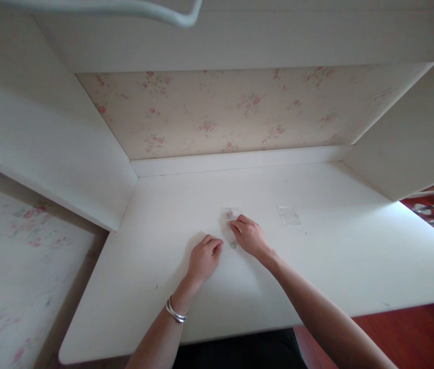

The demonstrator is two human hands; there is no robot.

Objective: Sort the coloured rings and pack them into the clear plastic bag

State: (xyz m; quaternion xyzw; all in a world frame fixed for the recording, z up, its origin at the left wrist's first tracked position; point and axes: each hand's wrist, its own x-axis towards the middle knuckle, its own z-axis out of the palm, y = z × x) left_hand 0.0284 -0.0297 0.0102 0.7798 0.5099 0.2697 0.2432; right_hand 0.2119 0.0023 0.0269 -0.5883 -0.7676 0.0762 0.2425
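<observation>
Both hands rest on a white desk top (pixel 317 266) near its middle. My right hand (pixel 248 237) has its fingers curled and pinched on a small clear plastic packet (pixel 230 213) lying flat on the desk. My left hand (pixel 204 258) sits just left of it, fingers curled into a loose fist, with a silver bangle (pixel 175 311) on the wrist. A small round grey object (pixel 233 245), perhaps a coin or button, lies on the desk between the two hands. What the left fingers hold, if anything, is hidden.
A second clear plastic packet (pixel 289 215) lies on the desk to the right. White side panels and a floral wallpaper back wall (pixel 232 110) enclose the desk alcove. A floral bedspread (pixel 13 266) lies at the left, red-brown floor (pixel 413 333) at the right.
</observation>
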